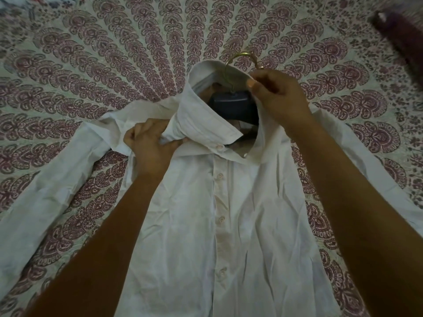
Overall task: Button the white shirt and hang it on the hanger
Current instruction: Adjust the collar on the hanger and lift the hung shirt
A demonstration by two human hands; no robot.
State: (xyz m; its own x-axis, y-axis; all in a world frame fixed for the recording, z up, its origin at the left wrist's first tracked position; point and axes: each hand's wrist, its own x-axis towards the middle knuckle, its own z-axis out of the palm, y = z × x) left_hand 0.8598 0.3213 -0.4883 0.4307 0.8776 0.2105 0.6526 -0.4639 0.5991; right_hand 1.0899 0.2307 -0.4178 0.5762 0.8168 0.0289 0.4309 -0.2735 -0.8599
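The white shirt (240,225) lies front up on the bed, its placket buttoned down the middle, sleeves spread to both sides. A dark hanger (231,104) sits inside the open neck, and its gold hook (240,56) sticks out past the raised collar (201,120). My left hand (152,145) grips the shirt fabric at the left shoulder, just under the collar's left point. My right hand (277,97) pinches the collar's right edge beside the hook. The hanger's arms are hidden under the cloth.
A bedsheet (114,53) with a maroon paisley print covers the whole surface under the shirt. A dark maroon object (402,40) lies blurred at the far right corner. Both my forearms reach in from the bottom edge.
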